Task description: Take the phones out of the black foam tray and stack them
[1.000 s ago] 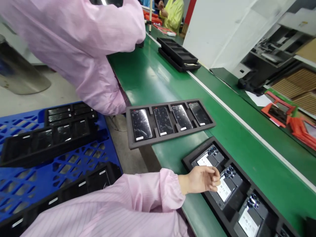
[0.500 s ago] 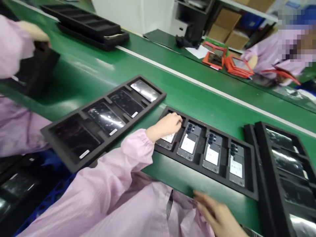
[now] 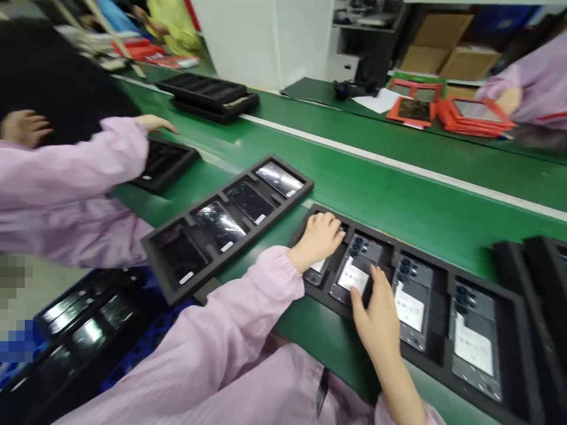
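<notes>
A black foam tray [image 3: 447, 381] lies in front of me, holding several grey phones back side up, with white labels on them. My left hand [image 3: 318, 239] covers the upper part of the leftmost phone [image 3: 317, 271], its fingers bent over it and the tips partly hidden. Over the tray's front edge reaches my right hand [image 3: 378, 321], thumb and fingers apart, with nothing held. Its fingertips are at the lower right side of the second phone [image 3: 353, 271]. A third phone [image 3: 413, 301] and the rightmost phone [image 3: 475, 336] lie untouched in their slots.
Left of it, another foam tray [image 3: 148, 245] holds phones screen up. Stacked trays [image 3: 549, 283] stand at the right edge. A co-worker's sleeve [image 3: 75, 165] reaches in from the left beside a dark tray [image 3: 170, 168]. Red frames [image 3: 473, 121] lie across the green bench [image 3: 398, 195].
My right hand has come up from the bench's near edge to the second phone. My left hand stays at the leftmost phone. The co-worker's arm has extended, and the view has shifted.
</notes>
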Motion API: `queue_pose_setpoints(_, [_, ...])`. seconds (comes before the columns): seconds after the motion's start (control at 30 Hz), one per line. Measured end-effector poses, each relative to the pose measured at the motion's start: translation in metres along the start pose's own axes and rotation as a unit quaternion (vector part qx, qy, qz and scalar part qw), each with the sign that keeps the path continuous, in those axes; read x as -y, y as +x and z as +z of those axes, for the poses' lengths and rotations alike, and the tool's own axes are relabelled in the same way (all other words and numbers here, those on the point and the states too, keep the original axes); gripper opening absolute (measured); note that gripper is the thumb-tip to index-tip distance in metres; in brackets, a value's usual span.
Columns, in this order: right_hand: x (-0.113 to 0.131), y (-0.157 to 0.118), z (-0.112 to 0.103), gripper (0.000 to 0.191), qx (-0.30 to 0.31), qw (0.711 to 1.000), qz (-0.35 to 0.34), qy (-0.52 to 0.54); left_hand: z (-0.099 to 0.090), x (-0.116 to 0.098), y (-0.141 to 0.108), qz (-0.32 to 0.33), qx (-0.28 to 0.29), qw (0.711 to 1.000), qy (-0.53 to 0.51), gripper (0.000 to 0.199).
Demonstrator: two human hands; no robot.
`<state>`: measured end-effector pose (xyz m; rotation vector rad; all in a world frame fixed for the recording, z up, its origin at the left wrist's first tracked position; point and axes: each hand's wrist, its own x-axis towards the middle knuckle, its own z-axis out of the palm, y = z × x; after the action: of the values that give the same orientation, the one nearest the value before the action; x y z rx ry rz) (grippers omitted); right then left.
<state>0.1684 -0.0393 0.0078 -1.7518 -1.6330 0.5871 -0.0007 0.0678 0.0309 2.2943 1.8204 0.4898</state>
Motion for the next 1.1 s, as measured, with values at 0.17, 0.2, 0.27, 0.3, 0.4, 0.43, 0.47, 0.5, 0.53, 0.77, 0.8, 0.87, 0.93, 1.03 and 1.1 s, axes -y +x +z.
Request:
queue_pose_setpoints(0.17, [0.005,0.001,-0.015,0.075,-0.020,0.982,0.095,0.163,-0.006,-0.007,0.008,0.006,-0.003,0.999,0.051,0.025])
queue_pose_setpoints(0.2, [0.009,0.002,-0.017,0.078,-0.025,0.973,0.119,0.197,-0.006,-0.009,0.007,0.011,-0.002,0.998,0.054,0.024])
queue_pose_setpoints(0.27, [0.017,0.003,-0.020,0.090,-0.023,0.967,0.155,0.200,-0.007,-0.011,0.000,0.020,0.002,0.998,0.057,0.025])
queue_pose_setpoints(0.3, [0.021,0.003,-0.021,0.096,-0.014,0.970,0.169,0.172,-0.007,-0.011,-0.003,0.022,0.005,0.998,0.057,0.027])
queue_pose_setpoints(0.4, [0.027,0.002,-0.025,0.106,0.039,0.980,0.178,0.085,-0.010,-0.014,-0.008,0.009,0.011,0.998,0.061,0.027])
queue_pose_setpoints(0.43, [0.027,-0.001,-0.026,0.105,0.056,0.982,0.166,0.074,-0.012,-0.014,-0.008,0.002,0.012,0.998,0.062,0.026])
queue_pose_setpoints(0.47, [0.026,-0.005,-0.026,0.103,0.069,0.983,0.151,0.072,-0.014,-0.015,-0.008,-0.005,0.012,0.998,0.063,0.026])
queue_pose_setpoints(0.5, [0.024,-0.011,-0.026,0.101,0.078,0.985,0.137,0.075,-0.015,-0.016,-0.007,-0.011,0.011,0.998,0.061,0.025])
queue_pose_setpoints(0.53, [0.021,-0.016,-0.025,0.100,0.079,0.986,0.124,0.078,-0.017,-0.016,-0.007,-0.015,0.009,0.998,0.058,0.025])
queue_pose_setpoints(0.77, [0.004,-0.037,-0.013,0.099,0.051,0.992,0.085,0.080,-0.025,-0.009,-0.010,0.003,-0.021,0.999,-0.050,0.026])
queue_pose_setpoints(0.8, [0.005,-0.035,-0.013,0.099,0.061,0.992,0.086,0.069,-0.026,-0.007,-0.009,0.009,-0.028,0.996,-0.078,0.029])
queue_pose_setpoints(0.87, [0.009,-0.030,-0.015,0.094,0.074,0.993,0.086,0.044,-0.033,-0.003,-0.007,0.018,-0.049,0.988,-0.145,0.040])
queue_pose_setpoints(0.93, [0.011,-0.027,-0.017,0.090,0.071,0.993,0.086,0.043,-0.044,-0.003,-0.003,0.026,-0.081,0.970,-0.227,0.055])
queue_pose_setpoints(1.03, [0.003,-0.030,-0.020,0.085,0.058,0.987,0.101,0.107,-0.062,-0.016,0.006,0.031,-0.131,0.918,-0.373,0.063])
queue_pose_setpoints(1.1, [-0.005,-0.034,-0.023,0.081,0.026,0.982,0.109,0.149,-0.067,-0.033,0.014,0.023,-0.138,0.870,-0.472,0.055])
